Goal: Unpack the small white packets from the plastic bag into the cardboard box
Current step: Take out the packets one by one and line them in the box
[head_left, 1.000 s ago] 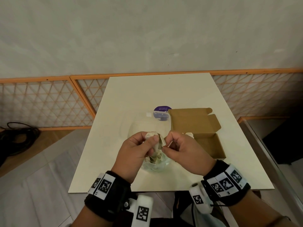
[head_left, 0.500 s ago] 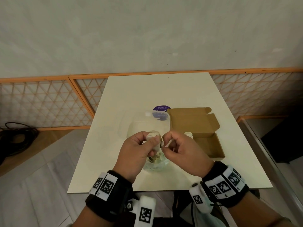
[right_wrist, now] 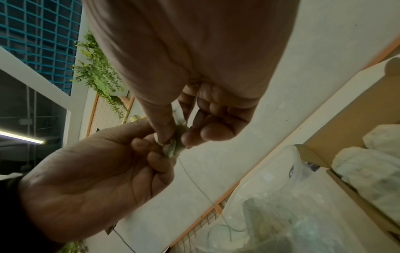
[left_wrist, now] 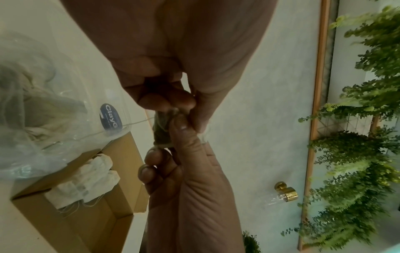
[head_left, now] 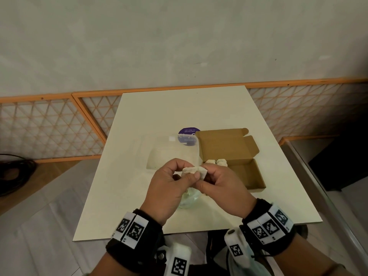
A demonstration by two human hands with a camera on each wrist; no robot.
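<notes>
Your left hand (head_left: pixel 169 186) and right hand (head_left: pixel 221 188) both pinch one small white crumpled packet (head_left: pixel 194 171) above the clear plastic bag (head_left: pixel 173 154), left of the brown cardboard box (head_left: pixel 247 174); its trailing thread (right_wrist: pixel 194 183) may snag the bag.

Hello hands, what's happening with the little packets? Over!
Left hand and right hand both pinch one packet above the plastic bag. Two packets already in the box. A thread trails from the packet.
</notes>
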